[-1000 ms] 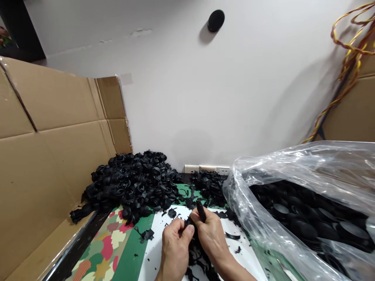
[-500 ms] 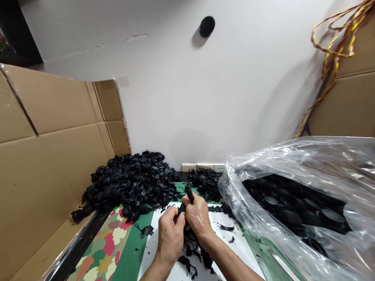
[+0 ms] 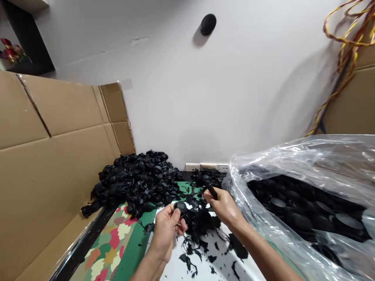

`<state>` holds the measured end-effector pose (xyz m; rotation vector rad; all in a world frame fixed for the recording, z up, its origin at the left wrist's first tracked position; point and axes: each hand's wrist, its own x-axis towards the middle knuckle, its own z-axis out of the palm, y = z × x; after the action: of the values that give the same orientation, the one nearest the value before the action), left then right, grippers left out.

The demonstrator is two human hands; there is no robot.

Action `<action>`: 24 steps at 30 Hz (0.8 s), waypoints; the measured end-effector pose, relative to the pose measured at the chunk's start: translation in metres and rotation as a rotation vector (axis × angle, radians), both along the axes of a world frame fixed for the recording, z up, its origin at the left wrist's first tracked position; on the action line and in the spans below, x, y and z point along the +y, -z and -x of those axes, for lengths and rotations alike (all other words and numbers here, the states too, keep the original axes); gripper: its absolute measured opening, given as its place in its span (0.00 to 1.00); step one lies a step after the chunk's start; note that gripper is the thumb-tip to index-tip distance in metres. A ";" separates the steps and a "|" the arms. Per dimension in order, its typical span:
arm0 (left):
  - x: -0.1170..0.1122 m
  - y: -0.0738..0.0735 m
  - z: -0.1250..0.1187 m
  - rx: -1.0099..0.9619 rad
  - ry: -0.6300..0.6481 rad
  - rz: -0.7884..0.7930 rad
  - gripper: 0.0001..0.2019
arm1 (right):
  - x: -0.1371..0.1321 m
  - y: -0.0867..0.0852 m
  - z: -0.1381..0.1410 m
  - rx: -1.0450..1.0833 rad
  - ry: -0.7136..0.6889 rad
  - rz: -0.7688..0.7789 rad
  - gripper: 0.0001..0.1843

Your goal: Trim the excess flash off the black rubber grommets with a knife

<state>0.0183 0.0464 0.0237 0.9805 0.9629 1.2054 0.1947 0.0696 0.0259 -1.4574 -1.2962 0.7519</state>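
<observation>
1. Black round part [image 3: 181,207], lower centre of the frame: disc-shaped, smooth-topped, dull; pinched between thumb and fingers of the left hand [image 3: 164,231].
2. Right hand [image 3: 225,207], right of lower centre: fingers curled around a dark rod [image 3: 212,191] (partly hidden by the grip).
3. Black scraps [image 3: 202,223], lower centre: thin, ragged, strewn over a white sheet [image 3: 175,269].
4. Plastic bag [image 3: 238,181], lower right: clear, crinkled, glossy, holding black discs [image 3: 299,219].
</observation>
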 end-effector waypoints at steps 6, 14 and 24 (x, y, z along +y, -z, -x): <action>0.001 0.003 0.001 -0.203 0.050 0.129 0.14 | -0.031 -0.004 0.011 0.054 -0.029 -0.095 0.12; -0.004 0.010 -0.005 -0.291 0.072 0.237 0.12 | -0.040 0.007 0.048 0.265 -0.181 -0.137 0.05; -0.006 0.012 -0.008 -0.177 0.044 0.249 0.19 | -0.041 0.018 0.047 0.184 -0.086 -0.190 0.04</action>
<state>0.0259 0.0403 0.0117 0.6830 0.9198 1.0860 0.1476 0.0289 0.0077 -1.1594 -1.2584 0.7783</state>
